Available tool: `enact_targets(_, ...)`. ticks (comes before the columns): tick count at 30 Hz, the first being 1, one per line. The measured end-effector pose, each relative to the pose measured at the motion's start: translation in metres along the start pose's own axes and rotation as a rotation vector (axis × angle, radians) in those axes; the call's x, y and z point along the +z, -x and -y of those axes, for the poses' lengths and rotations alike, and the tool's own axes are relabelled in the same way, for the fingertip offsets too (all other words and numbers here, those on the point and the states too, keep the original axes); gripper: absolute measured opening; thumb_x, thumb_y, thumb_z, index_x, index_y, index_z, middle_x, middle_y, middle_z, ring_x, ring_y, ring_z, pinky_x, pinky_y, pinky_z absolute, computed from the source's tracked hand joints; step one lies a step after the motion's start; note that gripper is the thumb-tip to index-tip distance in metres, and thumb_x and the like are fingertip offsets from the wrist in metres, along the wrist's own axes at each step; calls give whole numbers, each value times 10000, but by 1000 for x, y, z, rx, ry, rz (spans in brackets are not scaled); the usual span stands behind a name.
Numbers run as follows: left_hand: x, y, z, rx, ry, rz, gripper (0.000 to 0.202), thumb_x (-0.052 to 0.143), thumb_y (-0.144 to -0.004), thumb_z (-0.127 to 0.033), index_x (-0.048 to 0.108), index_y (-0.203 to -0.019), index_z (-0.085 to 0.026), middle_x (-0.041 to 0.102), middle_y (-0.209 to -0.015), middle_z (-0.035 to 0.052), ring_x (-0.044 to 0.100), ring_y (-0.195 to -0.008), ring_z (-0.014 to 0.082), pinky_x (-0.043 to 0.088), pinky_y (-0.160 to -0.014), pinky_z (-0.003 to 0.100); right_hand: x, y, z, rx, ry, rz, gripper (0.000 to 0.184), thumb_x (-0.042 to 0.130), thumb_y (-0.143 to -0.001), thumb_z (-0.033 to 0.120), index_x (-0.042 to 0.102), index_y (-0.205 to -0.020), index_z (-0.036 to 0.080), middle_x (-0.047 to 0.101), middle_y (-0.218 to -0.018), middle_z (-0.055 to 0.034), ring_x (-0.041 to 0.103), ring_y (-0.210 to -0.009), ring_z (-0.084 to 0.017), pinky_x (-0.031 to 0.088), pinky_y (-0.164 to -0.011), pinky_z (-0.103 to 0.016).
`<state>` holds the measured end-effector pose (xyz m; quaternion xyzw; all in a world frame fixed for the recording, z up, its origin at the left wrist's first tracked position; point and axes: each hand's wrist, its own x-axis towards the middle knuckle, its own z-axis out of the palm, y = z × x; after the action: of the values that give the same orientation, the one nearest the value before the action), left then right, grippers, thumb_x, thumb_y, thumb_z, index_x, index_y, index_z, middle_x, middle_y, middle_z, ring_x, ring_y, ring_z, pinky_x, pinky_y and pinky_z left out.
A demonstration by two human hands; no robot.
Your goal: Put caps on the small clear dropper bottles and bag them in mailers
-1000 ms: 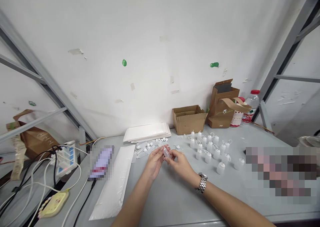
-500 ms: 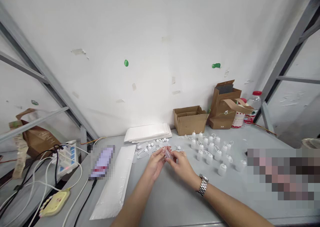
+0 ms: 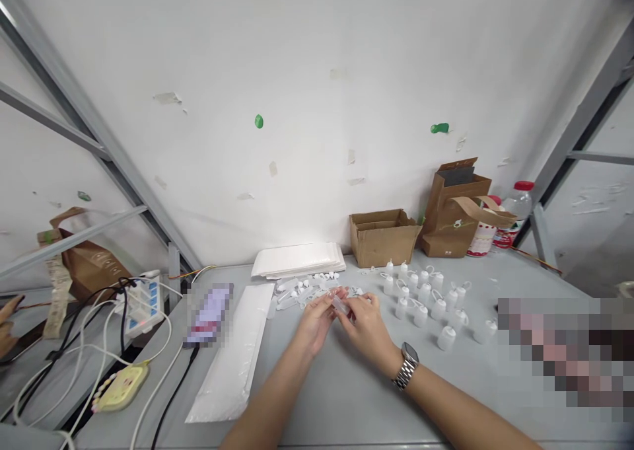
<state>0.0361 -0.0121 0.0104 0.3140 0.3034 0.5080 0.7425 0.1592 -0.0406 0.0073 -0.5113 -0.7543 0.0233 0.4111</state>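
Observation:
Between my two hands is a small clear plastic piece (image 3: 341,306), partly covered by fingers, so I cannot make out its exact kind. My left hand (image 3: 317,323) pinches it from the left. From the other side, the closed fingers of my right hand (image 3: 367,324) grip it too; a metal-band watch is on that wrist. Just behind the hands lies a loose pile of clear plastic pieces and small white caps (image 3: 296,290). Several small translucent bottles (image 3: 421,315) with white tops, many with looped straps, stand to the right of my right hand.
White flat packs (image 3: 297,260) lie by the wall, and a long white sheet pack (image 3: 235,357) at left. Beyond it are a phone (image 3: 211,314), cables and a power strip (image 3: 143,308). A cardboard box (image 3: 384,242) and paper bag (image 3: 456,219) stand behind. Another person's hand (image 3: 6,328) shows far left.
The view has shifted slightly, so the scene sits a little further right. Both hands stay together on the clear piece, which has turned slightly. Another person's hand has appeared at far left.

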Motion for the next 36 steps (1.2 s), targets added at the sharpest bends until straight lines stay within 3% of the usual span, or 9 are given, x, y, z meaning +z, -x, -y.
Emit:
enact_targets(5, -5, -2, 3, -60, 56, 35, 225, 634, -724, -247, 673, -917, -136, 664, -1065, 103, 589, -995, 209, 402, -895, 331, 3, -2, -2, 207, -239, 75, 220, 488, -841, 335, 552, -690, 189, 597, -652, -22, 497, -635, -170, 340, -725, -336)
enact_targets(8, -6, -2, 3, -102, 70, 31, 183, 619, -728, -228, 668, -878, -136, 664, -1056, 107, 614, -916, 199, 440, -822, 320, 4, -6, -5, 394, -616, 180, 271, 537, -792, 428, 559, -667, 188, 582, -608, -11, 507, -608, -168, 364, -618, -300)
enact_targets(12, 0, 1, -4, -82, -13, -9, 189, 610, -743, -246, 656, -867, -111, 670, -1012, 130, 620, -875, 200, 484, -669, 273, 3, -12, -7, 500, -1208, 408, 328, 601, -731, 471, 586, -625, 162, 586, -577, -10, 470, -514, -117, 352, -554, -266)
enact_targets(16, 5, 3, -11, -96, -54, -29, 300, 576, -774, -364, 646, -929, -117, 681, -865, 104, 630, -773, 179, 500, -564, 247, 1, -13, -6, 610, -1548, 493, 292, 645, -711, 423, 653, -731, 132, 613, -608, -36, 486, -532, -103, 339, -546, -245)
enact_targets(20, 4, 2, -10, -110, -99, -7, 384, 602, -744, -414, 640, -973, -109, 617, -623, 24, 527, -453, 109, 448, -391, 230, 4, -11, -5, 626, -1551, 511, 291, 654, -712, 416, 658, -739, 126, 620, -609, -38, 499, -533, -100, 348, -555, -242)
enact_targets(22, 3, 1, -9, -103, -111, 19, 380, 623, -728, -401, 644, -961, -101, 602, -608, 13, 472, -397, 84, 426, -362, 226, 6, -10, -5, 594, -1506, 487, 306, 647, -714, 438, 643, -694, 133, 613, -601, -31, 493, -528, -101, 348, -550, -246)
enact_targets(26, 2, 2, -10, -107, -66, 26, 285, 649, -714, -311, 661, -912, -107, 659, -820, 78, 533, -513, 88, 415, -393, 195, 9, -10, -6, 537, -1408, 442, 353, 636, -707, 485, 597, -617, 146, 589, -595, -18, 490, -543, -111, 357, -552, -255)
enact_targets(30, 2, 4, -14, -111, -35, 40, 241, 644, -717, -253, 670, -910, -110, 665, -851, 89, 548, -570, 94, 417, -435, 185, 9, -10, -6, 527, -1371, 434, 355, 643, -696, 489, 582, -619, 148, 573, -607, -9, 480, -547, -108, 359, -559, -254)
enact_targets(36, 0, 6, -15, -91, -83, 100, 312, 650, -716, -285, 651, -977, -114, 666, -958, 124, 605, -820, 171, 455, -530, 205, 3, -9, -1, 555, -1412, 457, 335, 638, -699, 478, 583, -627, 156, 580, -623, -11, 456, -538, -102, 346, -570, -249)
